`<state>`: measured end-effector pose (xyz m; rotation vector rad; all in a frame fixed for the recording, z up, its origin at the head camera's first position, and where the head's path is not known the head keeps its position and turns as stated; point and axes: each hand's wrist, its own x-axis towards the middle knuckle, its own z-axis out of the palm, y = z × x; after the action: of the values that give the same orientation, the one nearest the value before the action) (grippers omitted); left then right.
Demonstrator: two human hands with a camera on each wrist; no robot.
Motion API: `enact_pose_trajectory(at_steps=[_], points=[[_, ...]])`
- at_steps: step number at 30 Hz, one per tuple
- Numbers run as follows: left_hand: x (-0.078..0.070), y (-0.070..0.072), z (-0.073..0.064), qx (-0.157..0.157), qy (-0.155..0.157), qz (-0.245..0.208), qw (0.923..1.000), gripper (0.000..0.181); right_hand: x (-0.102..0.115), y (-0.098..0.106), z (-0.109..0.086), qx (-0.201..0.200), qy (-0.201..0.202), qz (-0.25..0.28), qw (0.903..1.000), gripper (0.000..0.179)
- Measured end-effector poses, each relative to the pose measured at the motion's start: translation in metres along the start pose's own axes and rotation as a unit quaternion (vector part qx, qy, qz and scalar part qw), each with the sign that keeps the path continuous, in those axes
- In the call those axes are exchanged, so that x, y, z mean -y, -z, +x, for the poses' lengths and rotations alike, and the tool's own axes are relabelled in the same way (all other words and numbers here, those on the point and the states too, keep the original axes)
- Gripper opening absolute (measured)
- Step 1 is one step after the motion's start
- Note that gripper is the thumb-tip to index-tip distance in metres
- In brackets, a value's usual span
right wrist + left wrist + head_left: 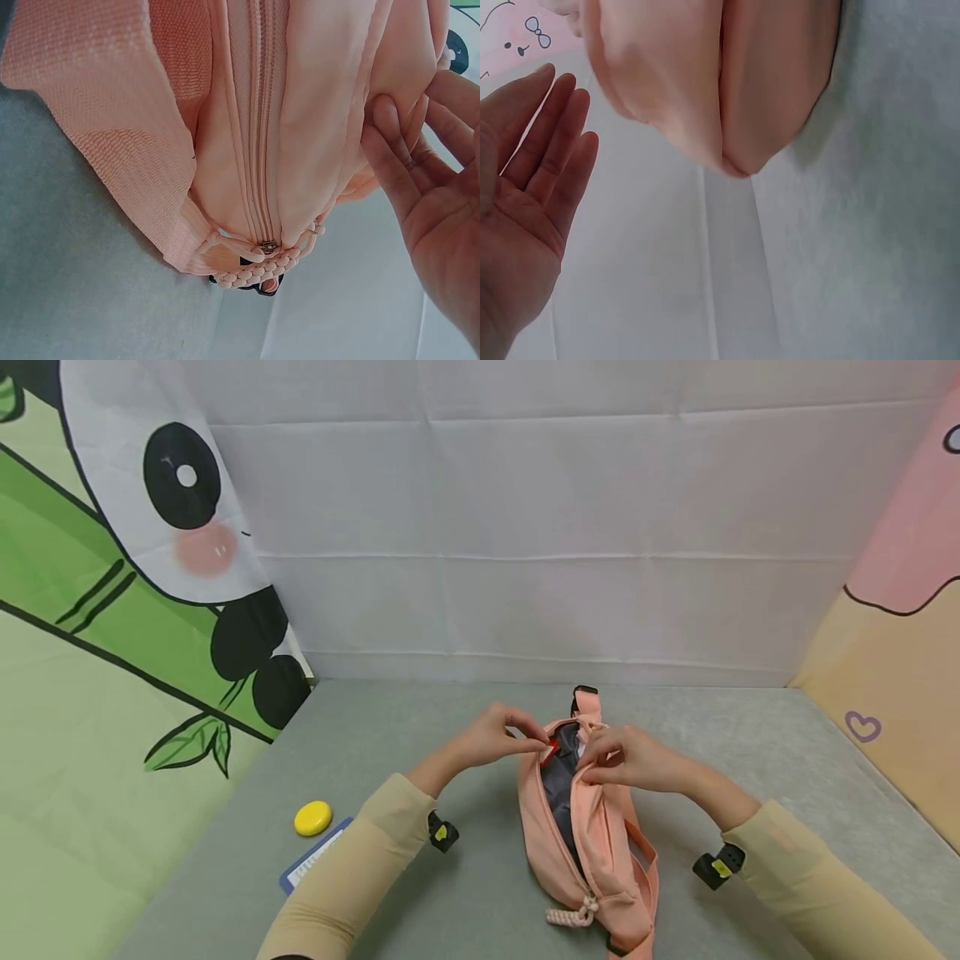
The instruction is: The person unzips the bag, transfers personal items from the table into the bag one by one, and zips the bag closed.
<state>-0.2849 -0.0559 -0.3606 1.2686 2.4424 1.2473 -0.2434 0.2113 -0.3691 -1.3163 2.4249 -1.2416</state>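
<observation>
A pink sling bag (611, 852) lies on the table with its main zip wide apart, showing a dark grey lining (558, 789). My right hand (633, 760) pinches the fabric at the right rim between thumb and fingers, as the right wrist view also shows. At the left rim is my left hand (498, 737), its fingertips close to a small red and white item (551, 751) in the opening. In the left wrist view this hand's fingers (559, 142) are nearly straight, with nothing visible between them. Most of the red item is hidden.
A round yellow object (312, 818) sits at the left of the table. Near it, a blue-edged flat item (311, 860) is partly covered by my left sleeve. The bag has a braided zip pull (573, 917) and a wide strap (112, 127). A white cloth backdrop (540, 527) rises behind.
</observation>
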Motion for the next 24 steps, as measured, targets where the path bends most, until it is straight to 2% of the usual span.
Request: enact_pose_trajectory(at_steps=[8,13,24], points=[[0.002,0.021,-0.047,0.004,0.017,-0.003,0.9998,0.012,0.007,-0.007,-0.002,-0.008,0.012,-0.008,0.9999,0.01],[0.009,0.033,-0.08,0.009,0.047,-0.011,0.9988,0.01,0.011,-0.012,-0.003,-0.01,0.014,-0.006,0.9998,0.01],[0.016,0.071,-0.152,0.039,0.089,0.022,0.995,0.008,0.019,-0.024,-0.002,-0.015,0.002,-0.01,0.9998,0.01]])
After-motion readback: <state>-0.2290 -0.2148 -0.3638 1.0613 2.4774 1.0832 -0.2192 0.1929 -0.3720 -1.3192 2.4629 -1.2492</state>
